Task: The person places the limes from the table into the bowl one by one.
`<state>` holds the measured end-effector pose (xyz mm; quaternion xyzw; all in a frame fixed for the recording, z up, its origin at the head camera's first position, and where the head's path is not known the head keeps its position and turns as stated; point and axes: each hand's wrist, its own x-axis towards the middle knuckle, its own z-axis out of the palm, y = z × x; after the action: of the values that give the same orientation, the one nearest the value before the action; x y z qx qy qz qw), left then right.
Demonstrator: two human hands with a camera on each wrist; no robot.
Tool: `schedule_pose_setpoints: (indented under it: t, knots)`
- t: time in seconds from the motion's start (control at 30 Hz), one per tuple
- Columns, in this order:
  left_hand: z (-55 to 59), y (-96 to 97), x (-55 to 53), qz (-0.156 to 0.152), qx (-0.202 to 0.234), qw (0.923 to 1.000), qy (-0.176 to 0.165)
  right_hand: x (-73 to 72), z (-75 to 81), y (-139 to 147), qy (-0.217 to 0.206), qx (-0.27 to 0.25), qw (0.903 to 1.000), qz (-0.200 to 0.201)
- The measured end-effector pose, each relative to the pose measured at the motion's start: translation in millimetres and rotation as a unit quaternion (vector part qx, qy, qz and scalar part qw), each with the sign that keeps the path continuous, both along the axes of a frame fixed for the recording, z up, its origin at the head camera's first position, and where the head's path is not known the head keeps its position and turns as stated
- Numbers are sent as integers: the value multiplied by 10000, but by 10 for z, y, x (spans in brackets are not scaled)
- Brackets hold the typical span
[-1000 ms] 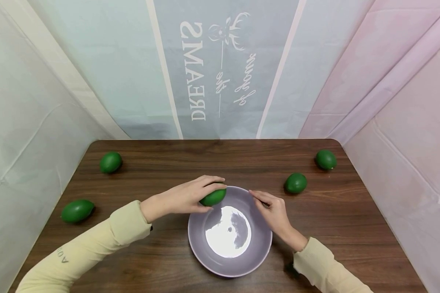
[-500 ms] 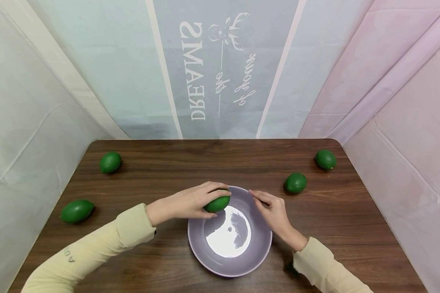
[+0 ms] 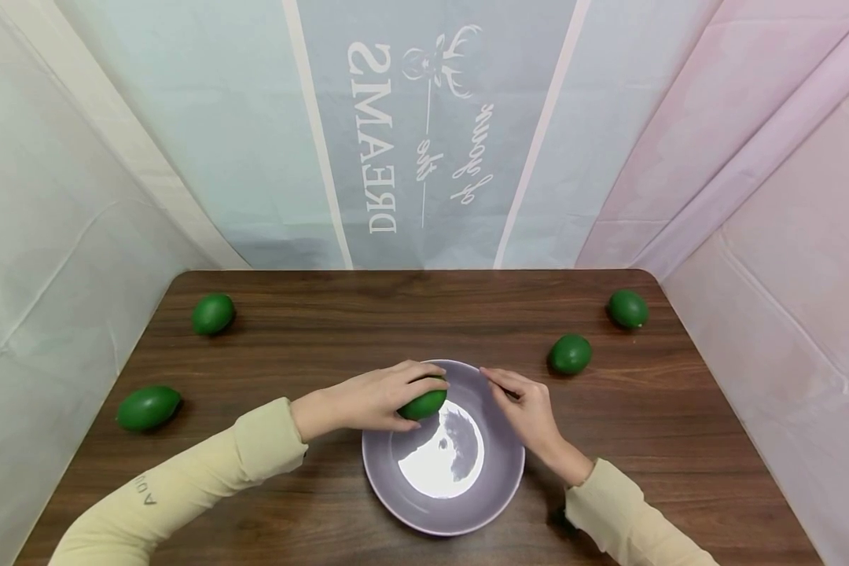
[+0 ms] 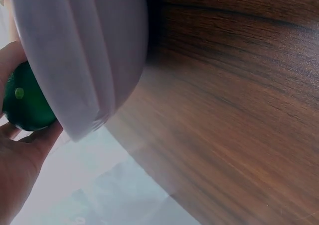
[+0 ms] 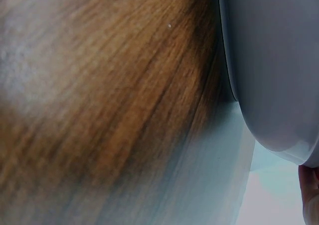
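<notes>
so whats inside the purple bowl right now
The purple bowl shows a bare inner surface with bright glare. A green fruit is over its left side in the grip of the left hand; what they cover cannot be seen.

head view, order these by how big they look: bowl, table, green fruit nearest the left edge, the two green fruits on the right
1. Table
2. Bowl
3. Leftmost green fruit
4. Inner right fruit and outer right fruit: they look alike, so not ranked against each other

head: above, forward-down | both wrist views: low, close, rolled sideways, facing bowl (image 3: 443, 512) | shared: bowl, table (image 3: 311, 511)
</notes>
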<state>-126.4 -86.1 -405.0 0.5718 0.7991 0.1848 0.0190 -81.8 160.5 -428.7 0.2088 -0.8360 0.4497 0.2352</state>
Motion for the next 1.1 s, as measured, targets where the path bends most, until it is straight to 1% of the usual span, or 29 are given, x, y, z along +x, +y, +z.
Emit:
schedule_pose_setpoints:
  t: [0.23, 0.5, 0.73, 0.93, 1.1]
  knots:
    - [-36, 22, 24, -6, -285, 9996, 60, 24, -2, -18, 11, -16, 10000, -34]
    - [-95, 46, 44, -66, -493, 9987, 118, 51, -26, -36, 64, 23, 10000, -70]
    - [-145, 92, 51, -86, -944, 9948, 361, 53, -39, -33, -64, -79, 9999, -12]
    - [-152, 134, 57, -165, -1102, 9914, 680, 52, -41, -29, -80, -87, 9999, -28]
    - [-156, 172, 47, -142, -1228, 9886, 859, 51, -34, -29, -75, -65, 9999, -67]
